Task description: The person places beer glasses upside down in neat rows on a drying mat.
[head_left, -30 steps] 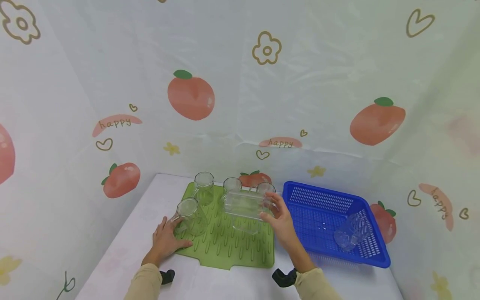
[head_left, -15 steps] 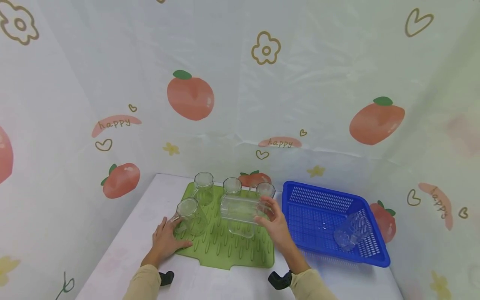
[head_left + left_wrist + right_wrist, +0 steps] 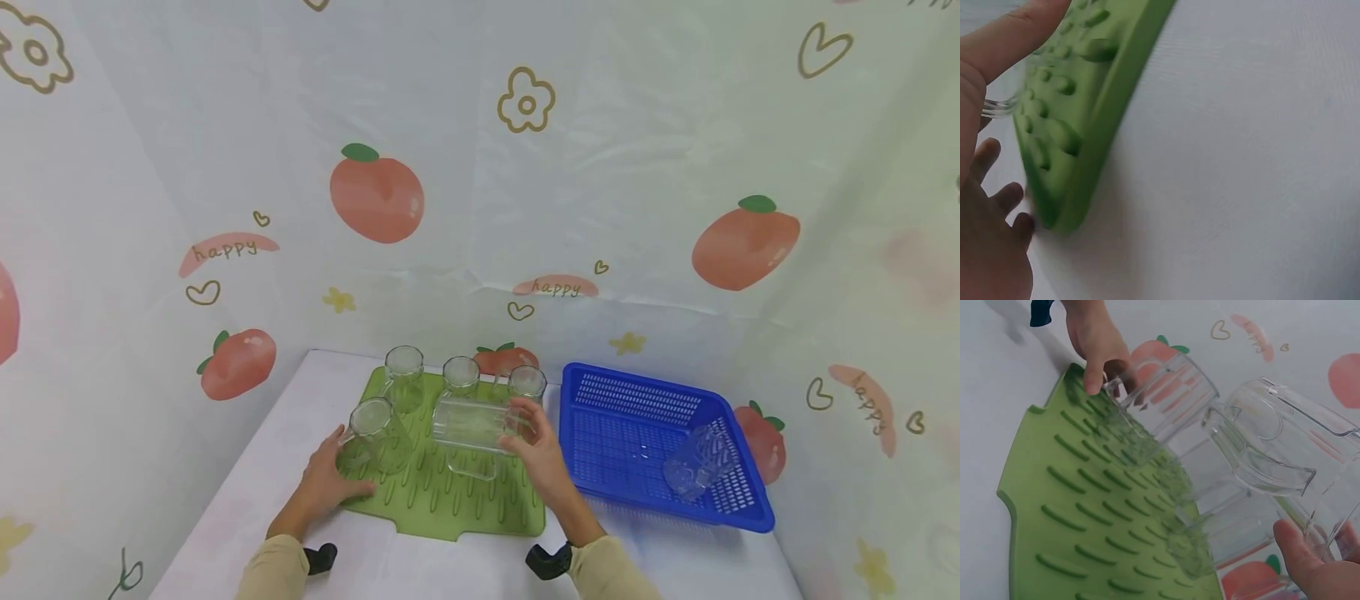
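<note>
Head view is showing a person at a white desk (image 3: 450,567), with a green ribbed drying mat (image 3: 450,492) lying in the lower middle of the frame. The right hand (image 3: 538,454) is gripping a clear glass pitcher (image 3: 472,429) by its right end, fingers curled round the wall, and is holding it on its side just above the mat's ribs, low enough that it is probably being kept over the mat so drips land there. The left hand (image 3: 326,475) is resting at the mat's left edge, fingers lying straight and touching the nearest glass cup (image 3: 375,433), seemingly steadying both the mat and the cup.

Three more glasses (image 3: 459,377) are standing mouth-down along the mat's far edge, likely turned over so they drain. At the right of the frame a blue perforated basket (image 3: 592,467) is sitting just beside the mat, with one glass mug (image 3: 701,462) lying on its side inside.

In the right wrist view the pitcher's spout is pointing toward the lens at the right, fingertips (image 3: 1300,550) pinching its wall at the lower right.
</note>
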Available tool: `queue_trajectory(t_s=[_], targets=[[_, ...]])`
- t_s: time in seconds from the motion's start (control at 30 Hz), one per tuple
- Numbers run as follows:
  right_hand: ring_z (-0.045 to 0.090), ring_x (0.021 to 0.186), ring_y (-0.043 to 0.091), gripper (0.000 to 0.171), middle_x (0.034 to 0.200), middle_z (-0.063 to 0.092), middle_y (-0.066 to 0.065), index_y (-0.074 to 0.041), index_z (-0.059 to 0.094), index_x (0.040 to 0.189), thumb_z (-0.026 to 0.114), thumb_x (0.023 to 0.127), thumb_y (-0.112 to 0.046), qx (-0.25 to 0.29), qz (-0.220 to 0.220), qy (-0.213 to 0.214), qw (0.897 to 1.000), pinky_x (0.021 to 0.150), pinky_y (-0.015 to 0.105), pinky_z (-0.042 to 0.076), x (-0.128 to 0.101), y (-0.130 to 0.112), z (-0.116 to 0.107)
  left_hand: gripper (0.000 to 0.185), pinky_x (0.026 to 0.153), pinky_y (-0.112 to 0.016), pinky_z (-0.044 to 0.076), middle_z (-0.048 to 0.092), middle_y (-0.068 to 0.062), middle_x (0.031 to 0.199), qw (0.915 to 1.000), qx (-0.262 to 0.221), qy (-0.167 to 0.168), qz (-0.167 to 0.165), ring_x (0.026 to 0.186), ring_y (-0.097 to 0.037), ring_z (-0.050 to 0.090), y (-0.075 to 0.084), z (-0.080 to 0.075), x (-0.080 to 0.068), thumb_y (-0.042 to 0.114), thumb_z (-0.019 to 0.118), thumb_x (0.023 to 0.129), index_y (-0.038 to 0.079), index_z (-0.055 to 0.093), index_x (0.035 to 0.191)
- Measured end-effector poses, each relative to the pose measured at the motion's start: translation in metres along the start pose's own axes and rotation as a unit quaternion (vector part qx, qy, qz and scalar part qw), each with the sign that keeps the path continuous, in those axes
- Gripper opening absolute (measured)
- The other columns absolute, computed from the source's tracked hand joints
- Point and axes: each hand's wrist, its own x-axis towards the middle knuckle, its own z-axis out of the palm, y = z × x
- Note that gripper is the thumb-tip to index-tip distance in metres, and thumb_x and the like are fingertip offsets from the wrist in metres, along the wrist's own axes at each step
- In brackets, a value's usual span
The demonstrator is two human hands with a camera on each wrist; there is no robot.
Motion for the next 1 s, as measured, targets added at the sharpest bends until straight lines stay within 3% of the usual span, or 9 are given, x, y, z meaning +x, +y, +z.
queue_trajectory(t_s=[0.17,0.27,0.5,0.77,1.0], targets=[[0.047,0.139,0.045,0.058,0.151,0.043,0.023,-0.007,0.044,0.145,0.065,0.092,0.003,0.001,0.001,0.007,1.000,0.092,0.024,0.055,0.002,0.006,0.002,0.122,0.121,-0.072,0.018,0.011,-0.029,0.168,0.9986,-0.046,0.005,0.025,0.152,-0.055,0.013,0.000,-0.005,-0.001,0.036,0.095,0.068,-0.003,0.024,0.159],[0.047,0.139,0.046,0.057,0.149,0.044,0.025,-0.004,0.043,0.145,0.064,0.092,0.004,0.005,-0.004,0.006,1.000,0.091,0.023,0.055,0.003,0.010,0.005,0.125,0.120,-0.073,0.017,0.010,-0.028,0.169,0.9979,-0.061,0.009,0.023,0.153,-0.054,0.012,0.004,-0.008,-0.005,0.034,0.095,0.069,0.001,0.018,0.162],[0.047,0.138,0.048,0.060,0.148,0.045,0.025,0.000,0.039,0.146,0.063,0.091,0.005,0.015,0.009,0.011,1.000,0.090,0.022,0.054,0.004,0.015,0.009,0.129,0.117,-0.075,0.022,0.014,-0.030,0.167,0.9977,-0.056,0.029,0.025,0.152,-0.055,0.016,0.023,-0.018,-0.012,0.035,0.094,0.072,0.010,0.008,0.165],[0.049,0.137,0.045,0.055,0.148,0.044,0.021,-0.011,0.045,0.143,0.063,0.092,-0.001,0.005,0.032,0.015,0.999,0.094,0.028,0.054,0.003,0.018,0.009,0.126,0.112,-0.082,0.018,0.013,-0.023,0.169,0.9927,-0.053,0.079,0.075,0.153,-0.055,0.008,0.049,-0.030,-0.012,0.039,0.091,0.074,0.015,0.008,0.165],[0.046,0.144,0.042,0.054,0.152,0.041,0.019,-0.013,0.043,0.146,0.058,0.095,-0.003,0.019,0.052,0.008,0.998,0.103,0.040,0.053,0.003,0.019,0.011,0.114,0.112,-0.083,0.015,0.014,-0.019,0.170,0.9829,-0.073,0.104,0.134,0.153,-0.055,0.003,0.080,-0.032,-0.010,0.031,0.088,0.078,0.012,0.016,0.163]])
